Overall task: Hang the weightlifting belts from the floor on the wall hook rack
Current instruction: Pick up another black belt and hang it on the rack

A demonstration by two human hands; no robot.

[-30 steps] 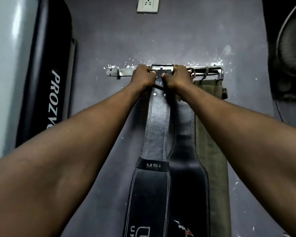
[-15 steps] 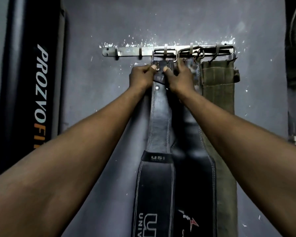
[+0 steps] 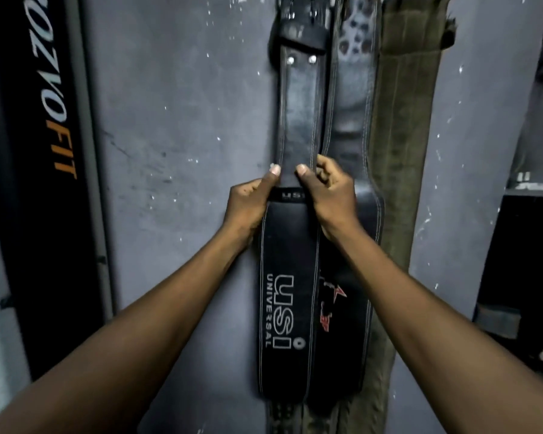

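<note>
A black leather belt marked "USI UNIVERSAL" hangs straight down the grey wall. My left hand grips its left edge and my right hand grips its right edge, both at the narrow strap just above the small USI loop. A second black belt with a red logo hangs behind it to the right. An olive green belt hangs further right. The hook rack is out of view above the top edge.
A tall black padded board with "PROZVOFIT" lettering leans against the wall at the left. A dark shelf unit stands at the right. The grey wall between board and belts is bare.
Both hands slid down the USI belt from its buckle at the rack to its middle. The view dropped, so the rack left the frame.
</note>
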